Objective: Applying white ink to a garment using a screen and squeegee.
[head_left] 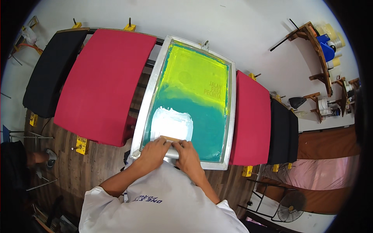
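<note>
My left hand (155, 150) and my right hand (188, 155) sit side by side at the near end of a silver-framed printing screen (150, 99). Both are closed over a squeegee (173, 138), whose wooden edge shows between the fingers; its blade is mostly hidden. Just beyond it, a patch of white ink (171, 121) lies on the left side of the mesh. The mesh is teal (206, 126) in its near part and yellow-green (194, 64) in its far part, with faint lettering at the right.
Red cloth-covered boards (105, 83) (253, 120) flank the screen, and black boards (54, 73) stand farther out, with yellow clamps (82, 145) at their ends. Shelves with tubs (324, 42) hang at the right. A fan (290, 206) stands low right; another person's foot (51, 157) shows at left.
</note>
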Available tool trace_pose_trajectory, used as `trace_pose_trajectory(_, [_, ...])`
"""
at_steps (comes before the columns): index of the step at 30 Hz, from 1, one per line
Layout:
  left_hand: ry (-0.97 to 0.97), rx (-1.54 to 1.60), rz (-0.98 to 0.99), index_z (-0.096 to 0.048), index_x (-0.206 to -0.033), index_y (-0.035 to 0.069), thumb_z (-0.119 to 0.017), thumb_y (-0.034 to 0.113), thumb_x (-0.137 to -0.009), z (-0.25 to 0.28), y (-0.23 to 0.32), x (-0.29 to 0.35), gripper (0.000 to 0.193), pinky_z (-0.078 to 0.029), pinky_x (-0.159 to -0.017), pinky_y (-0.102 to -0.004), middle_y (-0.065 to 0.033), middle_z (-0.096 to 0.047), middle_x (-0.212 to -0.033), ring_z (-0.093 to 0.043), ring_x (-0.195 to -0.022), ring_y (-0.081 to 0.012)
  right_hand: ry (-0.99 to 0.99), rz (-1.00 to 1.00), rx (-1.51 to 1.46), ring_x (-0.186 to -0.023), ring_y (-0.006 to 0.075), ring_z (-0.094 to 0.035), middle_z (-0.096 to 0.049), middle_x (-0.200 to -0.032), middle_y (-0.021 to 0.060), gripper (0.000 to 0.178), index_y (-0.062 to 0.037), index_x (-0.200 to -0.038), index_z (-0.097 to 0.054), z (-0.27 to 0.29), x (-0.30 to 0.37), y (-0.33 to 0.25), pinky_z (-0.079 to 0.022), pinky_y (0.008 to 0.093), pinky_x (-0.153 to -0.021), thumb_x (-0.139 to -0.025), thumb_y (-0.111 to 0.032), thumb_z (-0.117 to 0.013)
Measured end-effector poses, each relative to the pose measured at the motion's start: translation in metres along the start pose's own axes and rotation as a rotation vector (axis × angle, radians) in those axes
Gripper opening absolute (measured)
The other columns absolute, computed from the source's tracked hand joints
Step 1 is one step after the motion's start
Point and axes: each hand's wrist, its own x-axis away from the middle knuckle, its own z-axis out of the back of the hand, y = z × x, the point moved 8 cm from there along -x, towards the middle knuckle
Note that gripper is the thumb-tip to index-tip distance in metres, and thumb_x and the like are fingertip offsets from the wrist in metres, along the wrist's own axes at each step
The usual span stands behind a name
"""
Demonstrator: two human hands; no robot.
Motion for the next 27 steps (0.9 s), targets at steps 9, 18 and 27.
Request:
trace_pose_trajectory(9, [0.102, 0.004, -0.035, -0.067, -0.105, 0.005, -0.067, -0.002, -0.070, 0.034, -0.009, -0.043, 0.036, -0.055, -0.074, -0.0464, -0.0165, -0.067, -0.093, -0.068, -0.087, -0.0360, 0.006, -0.009, 0.034, -0.095, 0.0407, -0.061, -0.066, -0.099, 0.0196, 0.049, -0.0067, -0.113, -0.069, 0.035, -0.046, 0.003, -0.053, 0.0468, -0.083, -0.066, 0.005, -0.065])
trace_pose_trajectory(18, [0.156, -0.015, -0.002, -0.066, -0.114, 0.005, -0.063, -0.008, -0.072, 0.027, -0.020, -0.057, 0.044, -0.054, -0.083, -0.0444, -0.0160, -0.065, -0.106, -0.065, -0.099, -0.0356, 0.117, -0.023, 0.059, -0.098, 0.0393, -0.060, -0.065, -0.105, 0.0178, 0.049, -0.0067, -0.111, -0.067, 0.015, -0.058, 0.025, -0.053, 0.0462, -0.084, -0.065, 0.009, -0.065])
trace_pose_trajectory(27, [0.001, -0.010, -0.061, -0.063, -0.118, 0.001, -0.063, -0.008, -0.070, 0.018, 0.007, 0.007, 0.049, -0.053, -0.085, -0.0443, -0.0186, -0.062, -0.113, -0.062, -0.105, -0.0361, 0.057, -0.069, 0.032, -0.102, 0.0361, -0.057, -0.061, -0.114, 0.0141, 0.058, -0.0074, -0.119, -0.062, -0.007, 0.007, -0.003, -0.052, 0.0450, -0.083, -0.064, 0.006, -0.068])
